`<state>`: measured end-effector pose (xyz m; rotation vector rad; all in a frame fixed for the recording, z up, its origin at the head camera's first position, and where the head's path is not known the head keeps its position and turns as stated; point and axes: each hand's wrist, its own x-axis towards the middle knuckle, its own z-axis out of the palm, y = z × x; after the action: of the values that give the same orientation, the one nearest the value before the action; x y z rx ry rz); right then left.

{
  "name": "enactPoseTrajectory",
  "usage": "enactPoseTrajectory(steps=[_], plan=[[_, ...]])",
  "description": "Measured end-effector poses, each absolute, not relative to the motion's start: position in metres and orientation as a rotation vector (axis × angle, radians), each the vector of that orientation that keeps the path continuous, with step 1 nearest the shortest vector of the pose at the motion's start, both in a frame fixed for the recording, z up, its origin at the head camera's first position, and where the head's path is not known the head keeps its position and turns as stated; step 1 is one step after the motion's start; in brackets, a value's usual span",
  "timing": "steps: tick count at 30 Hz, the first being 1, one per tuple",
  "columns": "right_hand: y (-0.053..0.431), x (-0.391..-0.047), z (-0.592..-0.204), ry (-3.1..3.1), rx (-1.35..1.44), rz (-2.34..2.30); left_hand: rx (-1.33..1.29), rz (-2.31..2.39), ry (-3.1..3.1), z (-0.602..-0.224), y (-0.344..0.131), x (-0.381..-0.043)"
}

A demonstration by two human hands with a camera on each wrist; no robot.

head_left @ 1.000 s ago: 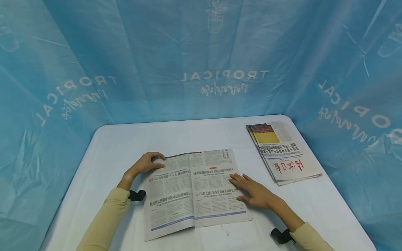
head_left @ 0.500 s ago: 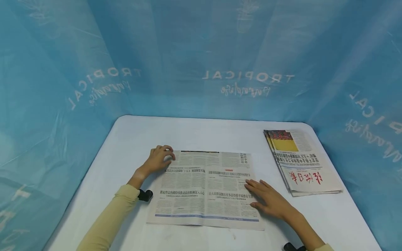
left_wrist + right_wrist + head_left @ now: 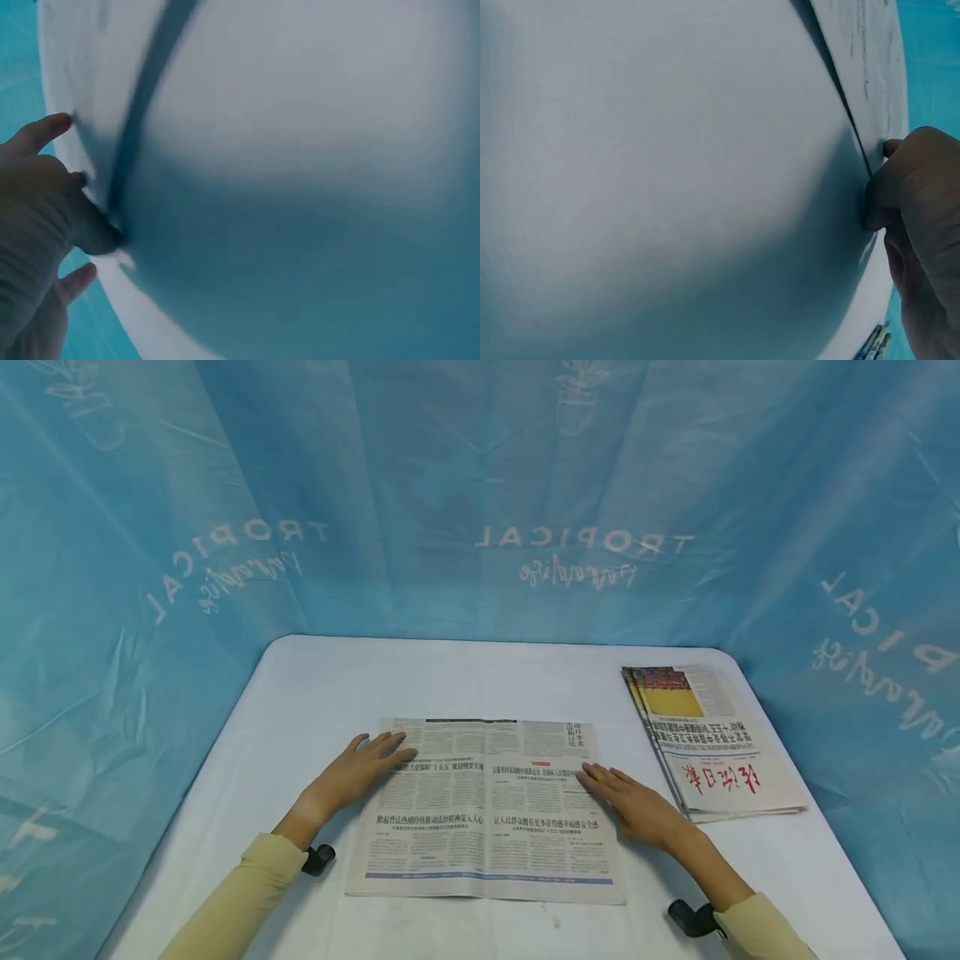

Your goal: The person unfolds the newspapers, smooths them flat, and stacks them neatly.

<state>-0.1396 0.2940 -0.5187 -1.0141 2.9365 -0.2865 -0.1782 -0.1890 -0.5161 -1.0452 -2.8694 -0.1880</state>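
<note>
- Left hand [image 3: 356,777]: fingers outstretched, touching left edge of grey-white printed newspaper [image 3: 485,818], flat mid white tabletop [image 3: 450,681].
- Right hand [image 3: 637,806]: fingers outstretched, right edge.
- Blue sheet backdrop [image 3: 420,593]: mirrored "TROPICAL Paradise".

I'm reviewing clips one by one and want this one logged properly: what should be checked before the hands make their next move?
1. Left hand over the open newspaper's upper left edge: ok.
2. Right hand over its right edge: ok.
3. Open newspaper spread on the white table, centre fold showing: ok.
4. Folded newspapers apart from the open one: ok.
5. Right edge fully flat: cannot tell; the dark line in the right wrist view may be gap or shadow.
6. Sheets underneath aligned: cannot tell; hidden.
</note>
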Motion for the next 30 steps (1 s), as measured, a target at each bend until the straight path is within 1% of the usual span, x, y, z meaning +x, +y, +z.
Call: enactPoseTrajectory(steps=[9, 14, 21, 30], plan=[[0.291, -0.137, -0.511, 2.877, -0.88, -0.341, -1.092, -0.134, -2.82, -0.527, -0.197, -0.178], [0.291, -0.137, -0.513, 2.885, -0.873, -0.356, -1.106, -0.156, -2.821, -0.527, -0.201, -0.179], [0.286, -0.138, -0.517, 2.907, -0.933, -0.359, -1.106, -0.164, -2.795, -0.528, -0.208, -0.175], [0.291, -0.137, -0.517, 2.888, -0.851, -0.345, -1.107, -0.104, -2.773, -0.528, -0.202, -0.18]])
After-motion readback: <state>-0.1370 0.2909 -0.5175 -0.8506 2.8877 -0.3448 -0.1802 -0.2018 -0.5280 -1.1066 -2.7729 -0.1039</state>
